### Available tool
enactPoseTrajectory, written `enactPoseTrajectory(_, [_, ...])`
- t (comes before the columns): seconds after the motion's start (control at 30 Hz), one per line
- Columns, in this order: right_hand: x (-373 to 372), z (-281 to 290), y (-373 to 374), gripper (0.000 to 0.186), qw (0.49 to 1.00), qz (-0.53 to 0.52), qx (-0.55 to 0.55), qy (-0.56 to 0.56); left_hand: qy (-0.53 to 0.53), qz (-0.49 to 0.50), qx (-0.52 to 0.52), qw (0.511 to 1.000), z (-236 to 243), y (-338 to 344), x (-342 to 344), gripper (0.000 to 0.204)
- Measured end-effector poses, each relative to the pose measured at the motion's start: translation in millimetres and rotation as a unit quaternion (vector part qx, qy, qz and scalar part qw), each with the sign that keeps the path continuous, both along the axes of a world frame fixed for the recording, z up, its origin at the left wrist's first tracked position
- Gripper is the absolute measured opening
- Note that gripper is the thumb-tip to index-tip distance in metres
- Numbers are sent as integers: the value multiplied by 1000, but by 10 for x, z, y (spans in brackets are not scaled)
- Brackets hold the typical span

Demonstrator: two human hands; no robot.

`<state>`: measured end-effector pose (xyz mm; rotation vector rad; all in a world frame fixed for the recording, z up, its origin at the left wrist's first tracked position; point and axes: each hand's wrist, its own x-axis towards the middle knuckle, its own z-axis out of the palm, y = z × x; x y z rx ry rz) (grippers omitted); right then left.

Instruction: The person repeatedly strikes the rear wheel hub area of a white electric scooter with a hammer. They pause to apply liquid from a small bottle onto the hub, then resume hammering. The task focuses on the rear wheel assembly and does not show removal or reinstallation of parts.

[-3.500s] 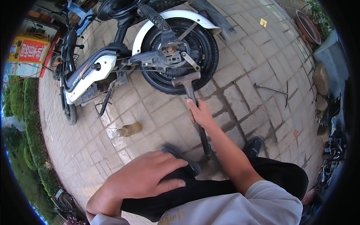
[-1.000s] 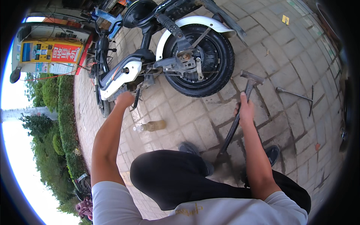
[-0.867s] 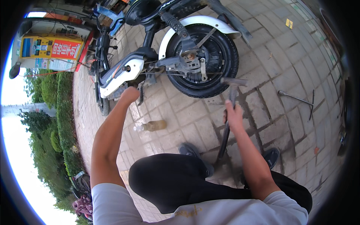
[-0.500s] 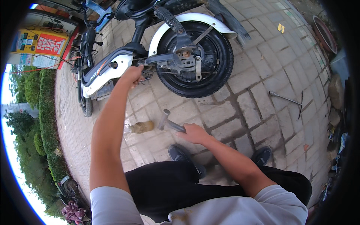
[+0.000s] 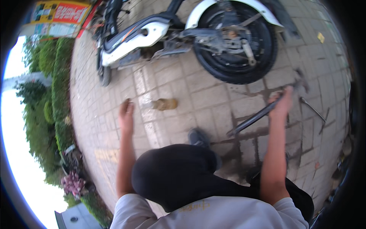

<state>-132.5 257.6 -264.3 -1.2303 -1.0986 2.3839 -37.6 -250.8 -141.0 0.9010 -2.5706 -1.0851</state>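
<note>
My right hand is wrapped round the dark handle of a hammer, to the right of my knees. The hammer lies slantwise in the grip, its blurred head beyond my fingers and the handle's end toward my shoe. To the left, my left hand hovers over the paving with loosely bent fingers and no visible object in it. Beside it, a clear bottle with yellowish-brown contents lies on the ground. Ahead is a white and black electric scooter lying on its side, its rear wheel toward my right hand.
A cross-shaped metal wrench rests on the paving at the right. A yellow card-like piece lies farther off. My shoe stands near the bottle. A hedge borders the paving at the left, with a yellow and red cabinet beyond.
My left hand has let go of the scooter and drawn back toward me. My right hand has carried the hammer to the right. The view has shifted, and my legs have moved.
</note>
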Motion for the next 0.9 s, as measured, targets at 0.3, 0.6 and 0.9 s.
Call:
enactPoseTrajectory(0.3, [436, -506, -730, 51, 848, 484, 204, -75, 23, -13, -2, 1000, -616, 202, 134, 50])
enactPoseTrajectory(0.6, [284, -18, -1125, 53, 707, 653, 272, 3, 116, 30, 57, 991, -565, 283, 93, 27])
enactPoseTrajectory(0.9, [295, -220, -770, 45, 910, 389, 140, -36, 306, -5, 11, 952, 583, 318, -122, 17])
